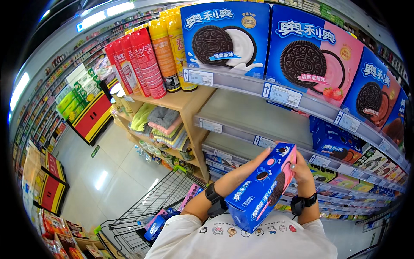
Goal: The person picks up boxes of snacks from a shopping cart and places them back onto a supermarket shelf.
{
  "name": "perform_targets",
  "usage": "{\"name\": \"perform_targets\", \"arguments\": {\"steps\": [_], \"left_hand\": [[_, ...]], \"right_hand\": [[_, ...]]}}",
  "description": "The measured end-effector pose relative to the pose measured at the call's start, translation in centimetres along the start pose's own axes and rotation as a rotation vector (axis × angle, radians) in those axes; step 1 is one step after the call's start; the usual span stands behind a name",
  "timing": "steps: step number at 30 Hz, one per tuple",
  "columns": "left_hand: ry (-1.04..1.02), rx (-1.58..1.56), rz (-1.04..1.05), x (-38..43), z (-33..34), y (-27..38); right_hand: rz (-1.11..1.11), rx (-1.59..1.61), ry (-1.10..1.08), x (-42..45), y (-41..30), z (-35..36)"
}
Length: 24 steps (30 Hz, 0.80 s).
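A blue and pink Oreo cookie box (255, 191) is held in front of my chest, tilted, with its long side and a narrow side showing. My left hand (266, 154) reaches along its upper left edge, with the fingers partly hidden behind the box. At the upper right end, my right hand (301, 169) grips the pink side. Beyond the hands stands a shelf unit whose upper ledge (239, 85) carries large Oreo boxes, a blue one (226, 39) and a blue and pink one (313, 55). Smaller blue Oreo boxes (336, 142) sit on a lower shelf.
A wire shopping cart (129, 223) at lower left holds a blue Oreo package (158, 226) and a pink box (190, 196). A wooden shelf end (190, 119) carries red spray cans (147, 64) and folded towels (165, 119). Boxed goods stand lower left.
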<state>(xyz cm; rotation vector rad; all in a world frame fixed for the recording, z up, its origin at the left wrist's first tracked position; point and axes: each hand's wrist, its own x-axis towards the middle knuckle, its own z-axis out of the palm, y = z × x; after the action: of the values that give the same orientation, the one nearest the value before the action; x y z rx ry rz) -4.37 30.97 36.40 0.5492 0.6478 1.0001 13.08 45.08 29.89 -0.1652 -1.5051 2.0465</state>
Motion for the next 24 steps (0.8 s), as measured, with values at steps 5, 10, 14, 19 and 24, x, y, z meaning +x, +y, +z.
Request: {"name": "perform_targets", "arguments": {"steps": [5,10,14,19,24], "left_hand": [[-0.236,0.264,0.199,-0.2,-1.6,-0.9],[-0.107,0.175,0.303,-2.0,-4.6,-0.9],[-0.050,0.099,0.497,-2.0,-8.3,-0.2],[0.353,0.633,0.869,0.0,-6.7,0.8],[0.597,0.991,0.968,3.0,-6.8,2.3]], "right_hand": [[-0.078,0.168,0.073,-0.7,0.1,-0.5],[-0.184,0.067,0.304,-1.3,0.2,-1.9],[-0.283,0.075,0.482,-0.9,-0.2,-1.9],[-0.338,-0.050,0.703,0.4,-0.4,-1.0],[-0.487,-0.214,0.742,2.0,-1.6,-0.4]]}}
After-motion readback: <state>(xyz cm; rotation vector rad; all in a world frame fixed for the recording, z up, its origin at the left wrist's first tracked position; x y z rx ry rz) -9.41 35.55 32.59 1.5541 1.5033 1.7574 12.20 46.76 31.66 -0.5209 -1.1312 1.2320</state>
